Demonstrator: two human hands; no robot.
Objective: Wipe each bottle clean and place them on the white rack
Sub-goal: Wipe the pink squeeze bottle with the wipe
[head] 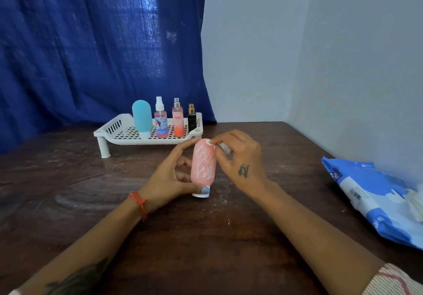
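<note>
A pink bottle (203,165) with white scribbled marks down its side stands cap-down on the brown table (91,191), its white cap (201,195) touching the wood, just in front of the white rack (114,128). The left hand (170,175) curls round the bottle from the left, thumb pressed near the cap and fingertips reaching up to the rounded top, so it grips the bottle. The right hand (238,159) is at the bottle's upper right; its thumb and fingers pinch a small crumpled white wipe (225,147) against the top edge of the bottle. A red thread bracelet (139,201) circles the left wrist, and a dark tattoo shows on the back of the right hand. On the rack, which stands on short legs and has a perforated floor, four bottles are upright in a row: a blue bottle (142,118) resting on its white cap, a spray bottle (160,121) with pink liquid, an orange spray bottle (177,121), and a small black bottle (191,118) with a gold collar at the right end. A blue and white pack of wipes (370,201) lies on the table's right edge, well apart from the hands. The tabletop is dark, worn wood with pale smears. Behind the rack hangs a deep blue curtain (91,43); a plain pale wall (320,54) fills the right side and meets the table's corner.
</note>
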